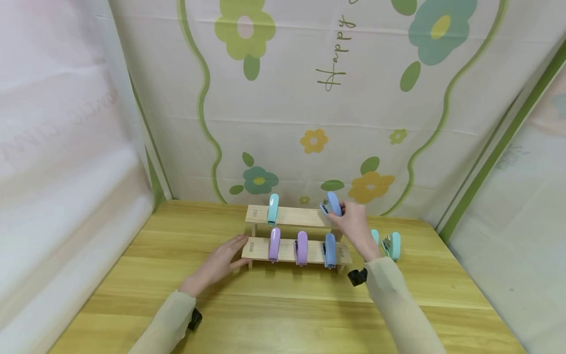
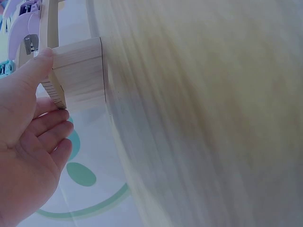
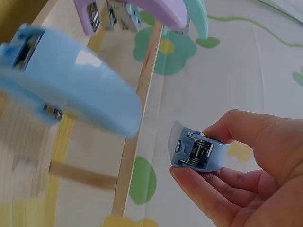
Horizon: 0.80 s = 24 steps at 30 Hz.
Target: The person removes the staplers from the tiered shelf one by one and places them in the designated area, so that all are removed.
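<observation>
My right hand (image 1: 353, 223) grips a blue stapler (image 1: 334, 202) at the right end of the upper tier (image 1: 300, 217) of a two-tier wooden rack. In the right wrist view that stapler (image 3: 218, 156) is between thumb and fingers, its hinge end facing the camera. The left hand (image 1: 219, 259) pinches the left end of the lower tier (image 1: 288, 251), thumb on one side and fingers on the other. A teal stapler (image 1: 273, 209) stands on the upper tier. Along the lower tier stand two purple staplers (image 1: 274, 244) and another blue stapler (image 1: 330, 250).
Right of the rack, a teal stapler (image 1: 395, 246) stands on the wooden table (image 1: 274, 319). Another teal one (image 1: 375, 236) is partly hidden by the right wrist. A flower-printed cloth (image 1: 274, 103) hangs behind the table, with more cloth at both sides.
</observation>
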### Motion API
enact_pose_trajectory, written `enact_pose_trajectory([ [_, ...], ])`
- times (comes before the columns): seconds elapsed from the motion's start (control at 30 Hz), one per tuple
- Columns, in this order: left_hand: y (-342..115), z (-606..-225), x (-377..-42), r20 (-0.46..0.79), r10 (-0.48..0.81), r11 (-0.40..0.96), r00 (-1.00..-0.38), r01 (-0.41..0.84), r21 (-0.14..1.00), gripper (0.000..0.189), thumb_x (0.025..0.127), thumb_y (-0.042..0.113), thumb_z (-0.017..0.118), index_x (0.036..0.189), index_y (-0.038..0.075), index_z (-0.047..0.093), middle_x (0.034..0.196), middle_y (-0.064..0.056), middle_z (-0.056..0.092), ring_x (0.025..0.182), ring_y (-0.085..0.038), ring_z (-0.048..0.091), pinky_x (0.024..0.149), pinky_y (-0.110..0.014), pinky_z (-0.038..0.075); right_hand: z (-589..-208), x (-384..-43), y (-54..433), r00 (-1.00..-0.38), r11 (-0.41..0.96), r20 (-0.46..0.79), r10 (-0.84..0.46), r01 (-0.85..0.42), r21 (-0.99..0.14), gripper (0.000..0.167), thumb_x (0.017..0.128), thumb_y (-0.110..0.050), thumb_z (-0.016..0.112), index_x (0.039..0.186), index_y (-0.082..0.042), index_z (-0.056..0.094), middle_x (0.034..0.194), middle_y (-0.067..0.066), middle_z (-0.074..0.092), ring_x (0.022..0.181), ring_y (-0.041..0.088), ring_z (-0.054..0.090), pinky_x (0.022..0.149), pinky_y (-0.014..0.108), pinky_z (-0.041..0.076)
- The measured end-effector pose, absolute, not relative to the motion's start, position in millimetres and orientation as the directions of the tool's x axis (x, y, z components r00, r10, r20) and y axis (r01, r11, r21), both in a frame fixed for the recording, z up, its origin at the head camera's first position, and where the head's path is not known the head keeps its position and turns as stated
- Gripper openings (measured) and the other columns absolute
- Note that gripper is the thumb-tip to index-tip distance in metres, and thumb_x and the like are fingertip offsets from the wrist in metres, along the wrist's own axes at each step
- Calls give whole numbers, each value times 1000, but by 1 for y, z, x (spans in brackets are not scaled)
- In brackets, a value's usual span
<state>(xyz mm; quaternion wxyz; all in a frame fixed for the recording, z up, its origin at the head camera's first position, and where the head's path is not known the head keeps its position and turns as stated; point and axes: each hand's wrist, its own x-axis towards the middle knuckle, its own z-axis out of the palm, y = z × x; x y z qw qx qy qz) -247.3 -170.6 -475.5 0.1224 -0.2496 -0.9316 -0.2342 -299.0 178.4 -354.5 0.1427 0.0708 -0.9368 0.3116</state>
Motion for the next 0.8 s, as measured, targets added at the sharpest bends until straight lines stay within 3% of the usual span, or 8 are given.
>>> enact_pose_trajectory([
  [0.3,-172,-476,-246,343,412,767,-844,525,369,64,91,27,71,141,-6,49,147,-26,48,135,-41,50,111,-53,46,-360,-292,221,-937,819,349,-9,-207,-535,31,90,-16,69,106,10,67,97,30,72,80,37,73,62,40,65],
  [0.6,-172,-476,-245,352,410,766,-842,527,368,64,91,27,72,141,-6,49,147,-26,49,134,-41,51,110,-53,46,-362,-285,266,-915,859,398,65,-152,-489,32,88,-17,70,102,11,68,94,32,72,77,41,72,62,44,64],
  [0.8,-171,-475,-246,332,409,767,-850,518,380,63,93,27,70,142,-6,48,148,-26,48,136,-41,49,112,-53,45,-365,-280,294,-911,866,394,126,-93,-491,33,87,-18,70,101,11,67,94,32,71,74,38,71,58,41,62],
])
